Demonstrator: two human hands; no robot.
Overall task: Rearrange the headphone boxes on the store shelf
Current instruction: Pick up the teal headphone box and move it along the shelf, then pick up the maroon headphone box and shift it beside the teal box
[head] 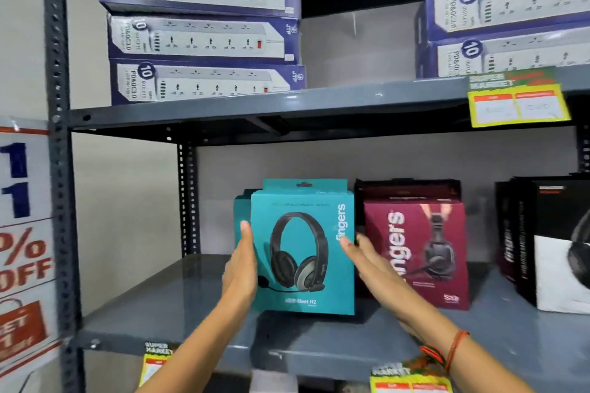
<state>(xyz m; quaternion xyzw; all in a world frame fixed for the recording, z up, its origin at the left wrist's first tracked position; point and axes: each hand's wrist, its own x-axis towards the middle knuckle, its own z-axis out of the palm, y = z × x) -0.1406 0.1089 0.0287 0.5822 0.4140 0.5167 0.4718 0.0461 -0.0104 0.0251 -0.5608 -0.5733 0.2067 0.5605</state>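
2 hands frame the front teal headphone box [302, 252] on the lower shelf [178, 306], where we stand it upright near the front edge, a little left of the middle. Our left hand [241, 268] lies flat and open against the box's left side, fingers straight, pressing rather than gripping. Our right hand [370, 260] is open too, fingertips touching the right edge beside the printed brand name; we cannot tell whether it bears any weight. We judge the flat palms are there to square the box and slide it, not lift it. At least 1 more teal box [305, 184] stands right behind, its hang tab showing above. Just to the right, a maroon headphone box [424, 252] faces front with its picture upside down, another behind it, and dark boxes [523, 233] sit toward the right end. On the upper shelf [319, 102], power strip boxes [201, 32] are stacked 3 high at the left.
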